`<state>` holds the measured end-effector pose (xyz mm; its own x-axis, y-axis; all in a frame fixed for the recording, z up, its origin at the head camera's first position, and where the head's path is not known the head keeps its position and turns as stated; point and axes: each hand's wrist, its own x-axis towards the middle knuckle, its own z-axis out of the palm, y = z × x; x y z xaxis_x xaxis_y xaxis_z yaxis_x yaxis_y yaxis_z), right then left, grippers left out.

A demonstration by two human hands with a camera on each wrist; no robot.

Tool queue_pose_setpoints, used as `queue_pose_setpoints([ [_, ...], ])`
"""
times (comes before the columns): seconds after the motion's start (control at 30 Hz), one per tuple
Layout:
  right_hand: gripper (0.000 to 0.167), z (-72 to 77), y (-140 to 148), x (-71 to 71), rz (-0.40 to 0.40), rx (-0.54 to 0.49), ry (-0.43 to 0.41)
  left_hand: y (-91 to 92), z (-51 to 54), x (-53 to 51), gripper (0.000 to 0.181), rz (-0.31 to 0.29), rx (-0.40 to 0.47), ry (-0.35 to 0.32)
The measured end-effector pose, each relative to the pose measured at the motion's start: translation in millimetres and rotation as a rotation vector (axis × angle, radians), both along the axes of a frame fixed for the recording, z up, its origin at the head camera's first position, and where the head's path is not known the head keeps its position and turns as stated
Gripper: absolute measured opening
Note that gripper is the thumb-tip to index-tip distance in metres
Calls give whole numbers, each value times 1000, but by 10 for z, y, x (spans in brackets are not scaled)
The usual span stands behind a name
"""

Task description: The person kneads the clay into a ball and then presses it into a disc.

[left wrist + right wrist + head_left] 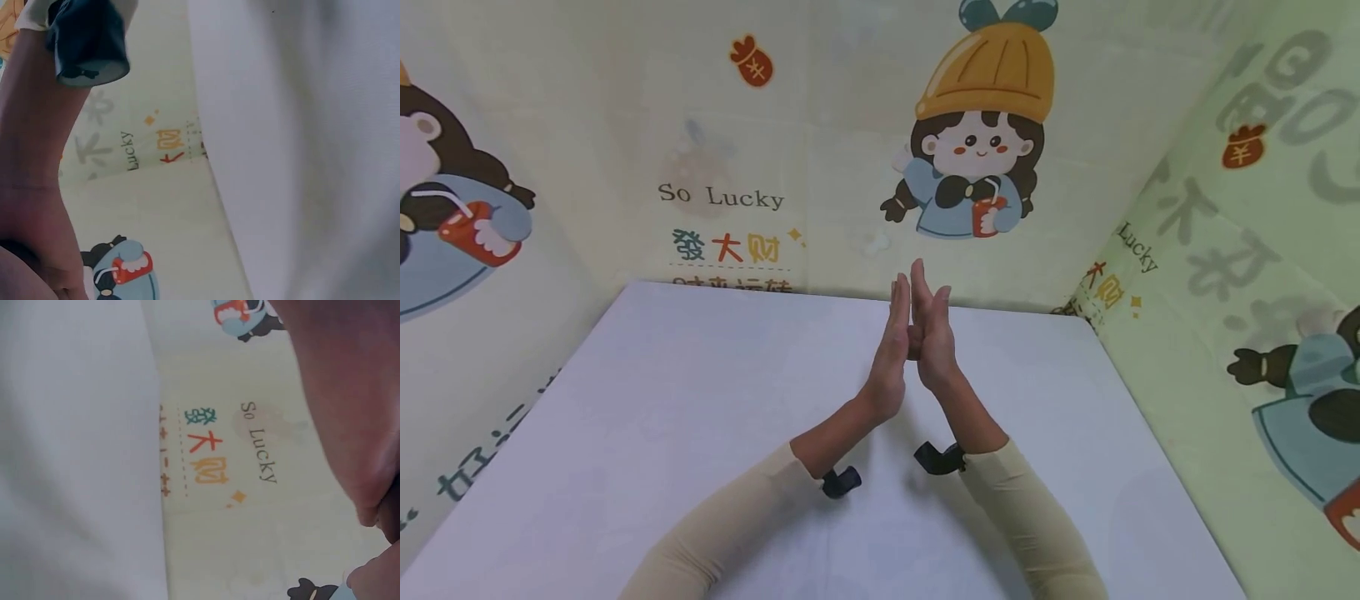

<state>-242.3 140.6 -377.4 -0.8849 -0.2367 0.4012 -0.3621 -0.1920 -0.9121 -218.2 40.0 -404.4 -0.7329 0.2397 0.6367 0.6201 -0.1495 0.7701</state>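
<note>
Above the white table, the left hand (891,354) and the right hand (936,342) are raised with their fingers straight and pointing up. Their palms face each other; a narrow gap shows between the fingertips, and the hands meet around the thumbs. Neither hand holds an object. In the left wrist view, part of the left hand (37,250) fills the lower left corner, with the other forearm and its dark wrist device (90,44) above. Along the right side of the right wrist view, parts of both hands show, cut off by the frame.
A white table (722,375) lies beneath the arms, their shadows on it. Printed cloth walls (850,150) with cartoon figures and lettering stand behind it and at both sides. Dark devices (842,482) are strapped at both wrists, below the beige sleeves (737,517).
</note>
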Motion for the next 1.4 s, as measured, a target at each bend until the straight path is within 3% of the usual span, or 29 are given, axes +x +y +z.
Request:
queue_pose_setpoints([
  [0.2, 87, -91, -86, 28, 14, -34, -21, -32, 50, -38, 82, 43, 50, -3],
  [0.4, 82, -180, -188, 42, 18, -19, 61, -75, 111, -143, 75, 74, 129, -62],
  [0.5, 79, -165, -241, 47, 30, -17, 75, -112, 184, -210, 68, 92, 170, -73],
  [0.63, 90, -147, -287, 62, 45, -18, 83, -160, 268, -297, 65, 108, 227, -113],
  [0.83, 95, -143, -371, 134, 44, -14, 99, -277, 330, -436, 67, 154, 272, -139],
  [1.13, 77, -189, -475, 258, 7, 26, 107, -466, 373, -677, 64, 260, 247, -74],
  [1.27, 68, -190, -506, 280, -26, 56, 126, -506, 378, -736, 65, 227, 211, -51],
  [1.4, 69, -200, -494, 289, -59, 77, 144, -489, 309, -718, 67, 166, 111, -66],
])
